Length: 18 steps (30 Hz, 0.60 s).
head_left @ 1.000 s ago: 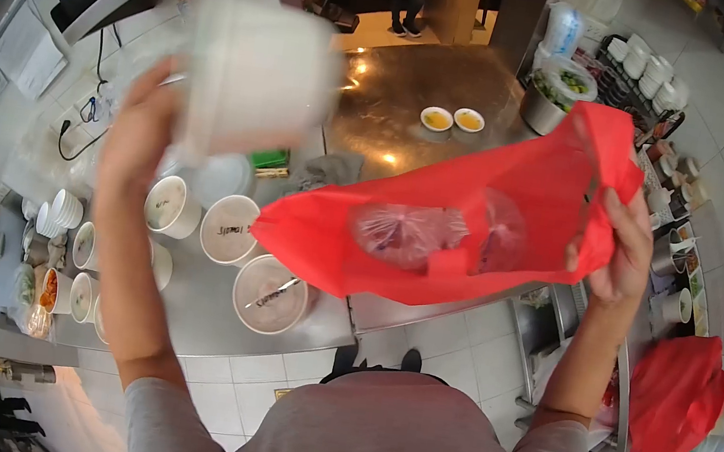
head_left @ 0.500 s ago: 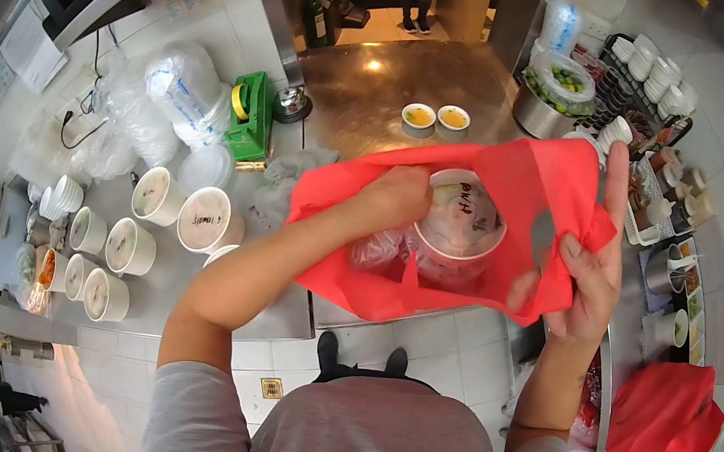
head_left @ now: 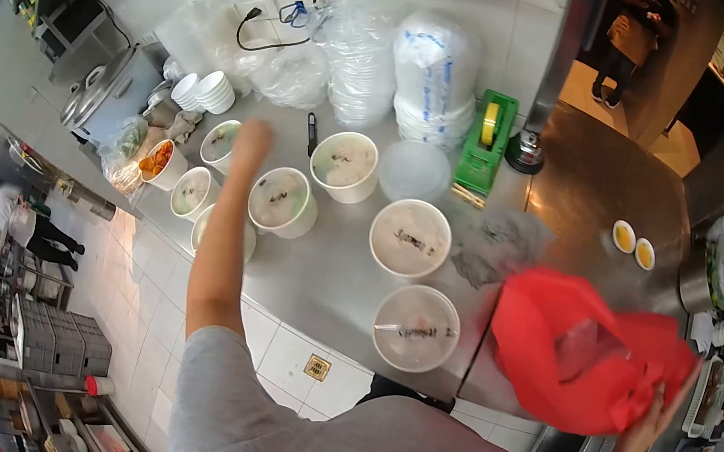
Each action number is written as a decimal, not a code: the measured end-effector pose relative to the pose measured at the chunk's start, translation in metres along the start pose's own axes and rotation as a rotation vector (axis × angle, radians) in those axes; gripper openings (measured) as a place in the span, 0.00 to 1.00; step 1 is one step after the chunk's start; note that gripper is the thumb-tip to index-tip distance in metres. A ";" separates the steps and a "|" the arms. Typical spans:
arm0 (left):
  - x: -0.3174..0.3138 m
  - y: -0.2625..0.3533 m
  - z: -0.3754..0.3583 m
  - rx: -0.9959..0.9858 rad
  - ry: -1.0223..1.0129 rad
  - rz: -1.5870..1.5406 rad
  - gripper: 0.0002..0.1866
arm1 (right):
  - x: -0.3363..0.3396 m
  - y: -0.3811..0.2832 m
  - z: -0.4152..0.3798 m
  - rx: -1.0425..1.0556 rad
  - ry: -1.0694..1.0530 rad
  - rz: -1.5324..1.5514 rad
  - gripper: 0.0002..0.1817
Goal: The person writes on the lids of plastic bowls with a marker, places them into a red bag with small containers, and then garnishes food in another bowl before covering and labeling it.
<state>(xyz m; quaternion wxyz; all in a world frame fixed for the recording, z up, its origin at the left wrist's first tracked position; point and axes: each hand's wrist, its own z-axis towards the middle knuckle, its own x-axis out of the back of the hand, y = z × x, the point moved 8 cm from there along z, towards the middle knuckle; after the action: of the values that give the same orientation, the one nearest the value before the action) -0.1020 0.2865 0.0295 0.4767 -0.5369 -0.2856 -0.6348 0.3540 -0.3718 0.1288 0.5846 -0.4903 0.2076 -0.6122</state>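
Observation:
My left hand (head_left: 252, 142) is stretched out over the far left of the counter, close beside a small lidded tub (head_left: 218, 141). It is blurred and its fingers are hidden from me. At the right, my right hand (head_left: 655, 417) grips the edge of a red cloth bag (head_left: 540, 343). The bag's mouth gapes, and clear plastic shows inside it. Between the hands stand several white tubs with marked clear lids, among them a large tub (head_left: 410, 238), a tub with a shiny lid (head_left: 417, 328) and a tub near my left forearm (head_left: 283, 202).
Behind the tubs are a green tape dispenser (head_left: 488, 142), a black marker (head_left: 312, 134), loose lids (head_left: 414, 170) and plastic-wrapped container stacks (head_left: 436, 79). Crumpled grey plastic (head_left: 500, 247) lies left of the bag. Two small yellow cups (head_left: 624, 236) sit at the right. Other people stand farther off.
The view has turned left. My left hand has left the bag and reached over to the tubs. The bag has sagged lower, still in my right hand.

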 end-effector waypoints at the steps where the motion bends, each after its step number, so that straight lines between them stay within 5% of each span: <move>1: -0.020 -0.050 -0.003 0.033 0.041 0.221 0.13 | 0.005 0.001 0.001 0.037 0.002 -0.042 0.30; 3: -0.031 -0.121 -0.032 0.798 -0.138 -0.544 0.16 | 0.009 -0.012 0.005 0.065 0.057 -0.156 0.30; 6: -0.058 -0.142 -0.049 1.081 0.054 -0.911 0.18 | 0.036 0.014 0.007 -0.102 0.199 -0.043 0.28; 9: -0.095 -0.164 -0.050 1.340 0.162 -0.915 0.19 | 0.032 -0.020 0.009 -0.009 0.237 -0.148 0.26; 10: -0.093 -0.152 -0.025 0.857 -0.301 -0.261 0.18 | 0.029 -0.023 0.012 0.005 0.234 -0.132 0.26; 11: -0.063 -0.115 -0.011 0.345 -0.399 0.515 0.18 | 0.029 -0.025 0.012 0.014 0.243 -0.126 0.26; 13: -0.103 -0.161 -0.004 0.443 -0.448 0.347 0.20 | 0.055 -0.008 -0.001 -0.028 0.295 -0.079 0.26; 16: -0.144 -0.210 0.005 0.309 -0.181 0.291 0.25 | 0.087 0.045 -0.017 -0.155 0.350 0.265 0.27; 17: -0.132 -0.213 0.001 0.467 -0.148 0.063 0.22 | 0.079 0.031 -0.011 -0.128 0.264 0.224 0.30; 18: -0.114 -0.203 -0.018 0.831 0.001 -0.613 0.19 | 0.071 0.008 -0.005 -0.097 0.207 0.232 0.33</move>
<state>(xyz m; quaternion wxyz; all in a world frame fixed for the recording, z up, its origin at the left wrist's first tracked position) -0.2982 0.3820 -0.0534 0.4419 -0.1937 -0.6576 -0.5786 0.3652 -0.4408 0.1451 0.6025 -0.4251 0.3511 -0.5770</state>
